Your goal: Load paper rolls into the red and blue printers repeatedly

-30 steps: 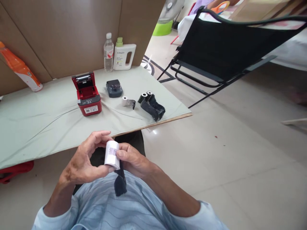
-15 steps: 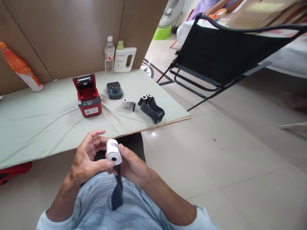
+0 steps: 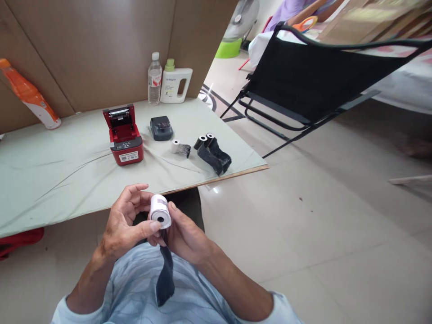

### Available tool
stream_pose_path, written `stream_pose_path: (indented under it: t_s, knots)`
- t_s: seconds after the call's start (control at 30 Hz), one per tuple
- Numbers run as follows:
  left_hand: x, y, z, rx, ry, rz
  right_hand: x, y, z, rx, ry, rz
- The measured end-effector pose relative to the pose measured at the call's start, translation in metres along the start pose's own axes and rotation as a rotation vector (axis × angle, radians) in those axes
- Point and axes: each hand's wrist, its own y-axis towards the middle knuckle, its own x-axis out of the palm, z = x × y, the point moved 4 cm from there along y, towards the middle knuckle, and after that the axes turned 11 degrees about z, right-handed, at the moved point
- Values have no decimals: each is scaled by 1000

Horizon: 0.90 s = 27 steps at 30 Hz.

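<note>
Between my two hands, just off the table's front edge, is a white paper roll with its hollow core facing me. My left hand grips it with the thumb at the core end and the fingers behind. My right hand closes on its right side, the thumb along the top; some of its fingers are hidden. A dark strip hangs from below the roll over my shirt. On the table a red printer stands with its lid raised. Beside it sits a small dark grey device.
A small white roll and two rolls with black strips lie toward the table's right corner. Bottles stand at the back: orange, clear and white. A black folding chair is on the right; another person's arm shows beyond.
The roll has turned slightly in my hands, and the hanging dark strip has shifted a little lower. The things on the table stay where they were.
</note>
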Motion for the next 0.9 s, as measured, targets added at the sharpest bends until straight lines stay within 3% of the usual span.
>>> stream_pose_path:
  t_s: [0.2, 0.43, 0.53, 0.77, 0.9]
  knots:
    - [-3, 3, 4, 34, 105, -17, -3, 0, 1, 2, 16, 41]
    - [-1, 20, 42, 159, 508, -275, -3, 0, -2, -4, -63, 47]
    - [-2, 24, 42, 167, 463, -272, -4, 1, -4, -16, -25, 60]
    - [-6, 15, 4, 20, 189, -190, -5, 3, -5, -12, 32, 59]
    - [-9, 18, 9, 59, 207, -180, -4, 3, -5, -12, 22, 46]
